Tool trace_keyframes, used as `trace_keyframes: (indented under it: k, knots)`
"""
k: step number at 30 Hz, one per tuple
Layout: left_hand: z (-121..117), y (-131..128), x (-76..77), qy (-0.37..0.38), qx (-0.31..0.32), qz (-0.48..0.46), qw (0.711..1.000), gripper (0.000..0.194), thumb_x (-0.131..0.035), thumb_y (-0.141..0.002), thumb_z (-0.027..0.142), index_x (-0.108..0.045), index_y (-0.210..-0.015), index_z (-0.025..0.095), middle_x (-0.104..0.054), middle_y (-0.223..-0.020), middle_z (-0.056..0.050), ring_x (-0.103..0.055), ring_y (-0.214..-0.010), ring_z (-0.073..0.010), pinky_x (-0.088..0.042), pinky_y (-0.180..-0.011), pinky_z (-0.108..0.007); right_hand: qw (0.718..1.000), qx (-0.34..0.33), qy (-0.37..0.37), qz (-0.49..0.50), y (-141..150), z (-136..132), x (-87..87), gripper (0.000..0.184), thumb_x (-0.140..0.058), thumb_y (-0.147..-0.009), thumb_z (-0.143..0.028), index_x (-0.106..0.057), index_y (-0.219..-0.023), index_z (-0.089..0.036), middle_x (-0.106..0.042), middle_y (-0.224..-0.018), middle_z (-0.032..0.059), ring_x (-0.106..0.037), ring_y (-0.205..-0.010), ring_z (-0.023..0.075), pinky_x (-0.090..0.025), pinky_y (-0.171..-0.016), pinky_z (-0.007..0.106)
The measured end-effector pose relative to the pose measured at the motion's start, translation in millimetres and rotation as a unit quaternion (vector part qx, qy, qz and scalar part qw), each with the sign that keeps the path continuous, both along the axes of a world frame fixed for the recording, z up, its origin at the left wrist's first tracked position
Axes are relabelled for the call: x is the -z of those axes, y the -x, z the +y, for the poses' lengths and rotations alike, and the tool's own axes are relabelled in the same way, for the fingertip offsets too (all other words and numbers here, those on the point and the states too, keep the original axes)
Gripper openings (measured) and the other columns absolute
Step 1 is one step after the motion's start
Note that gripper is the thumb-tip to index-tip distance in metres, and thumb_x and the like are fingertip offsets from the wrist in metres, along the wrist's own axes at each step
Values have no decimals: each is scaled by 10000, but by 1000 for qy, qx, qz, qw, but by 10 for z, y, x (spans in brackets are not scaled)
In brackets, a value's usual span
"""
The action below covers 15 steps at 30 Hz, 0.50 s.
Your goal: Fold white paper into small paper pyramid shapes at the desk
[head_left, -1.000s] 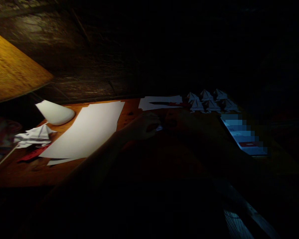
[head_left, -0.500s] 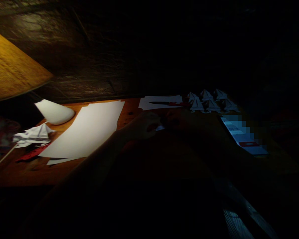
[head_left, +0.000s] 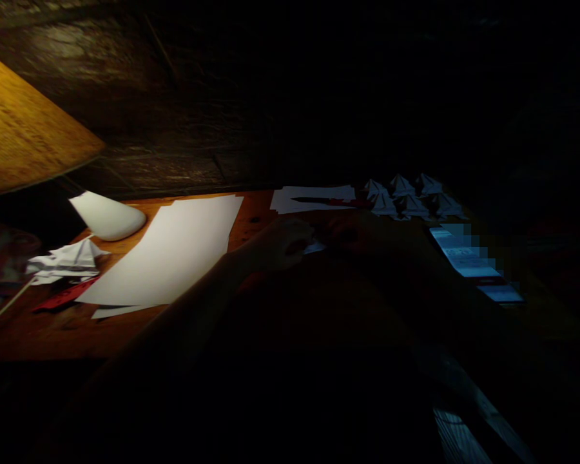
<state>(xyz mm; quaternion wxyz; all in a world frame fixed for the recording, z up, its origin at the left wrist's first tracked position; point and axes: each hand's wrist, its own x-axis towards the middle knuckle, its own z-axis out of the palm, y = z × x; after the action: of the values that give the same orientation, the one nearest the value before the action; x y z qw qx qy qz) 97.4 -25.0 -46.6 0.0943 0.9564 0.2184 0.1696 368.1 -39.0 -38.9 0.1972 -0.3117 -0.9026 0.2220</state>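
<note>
In the dim middle of the wooden table, my left hand (head_left: 284, 243) is closed with its fingers curled round a small piece of white paper (head_left: 314, 247). Across from it, my right hand (head_left: 350, 231) lies in deep shadow at the paper's other side; its fingers barely show and I cannot tell how they are set. Only a pale corner of the paper shows between the hands. Just beyond them a dark-bladed, red-handled knife (head_left: 328, 202) rests on white paper sheets (head_left: 285, 201).
Several folded paper shapes (head_left: 413, 204) stand at the back right, near a lit phone (head_left: 468, 254). Large white sheets (head_left: 169, 251) lie on the left of the table (head_left: 67, 338), beside a lamp base (head_left: 111, 218), crumpled paper (head_left: 72, 261) and a red object (head_left: 62, 298).
The hands hold nearly the same place, and slightly more of the paper between them shows. The phone's screen displays something different.
</note>
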Motion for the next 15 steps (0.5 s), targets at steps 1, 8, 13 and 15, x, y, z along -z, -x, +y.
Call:
trace_keyframes:
  k: [1,8,13,15]
  knots:
    - [3,7,4,2,1,2,1000,233,-611,-860,218,-661,-1087,203,-694,-1229,-124,-631,-1195,-307,-508,-1022,-514,1000,-8,0,2,-3,8,0,303,-623,-822,-61,-810,-970,-248,-765,-1210,38,-715,-1046,212,-533,-915,371]
    - [34,63,12,18,26,-7,999,233,-609,-930,215,-681,-1151,212,-673,-1344,-124,-582,-1309,-299,-467,-1095,-535,1000,-15,27,4,-67,67,-14,349,-635,-801,-41,-832,-982,-263,-791,-1188,21,-726,-1085,204,-542,-967,344]
    - [46,47,-6,29,27,-8,999,187,-589,-988,264,-698,-1133,218,-683,-1348,-110,-583,-1311,-278,-461,-1105,-521,998,-34,47,12,-95,110,24,335,-632,-808,-57,-832,-979,-265,-787,-1204,14,-727,-1090,208,-537,-985,358]
    - [44,32,-9,28,29,-7,999,187,-582,-998,280,-700,-1130,223,-695,-1325,-99,-590,-1301,-270,-468,-1102,-504,998,-40,50,8,-96,122,38,338,-629,-813,-66,-831,-987,-272,-783,-1211,7,-719,-1096,207,-532,-993,362]
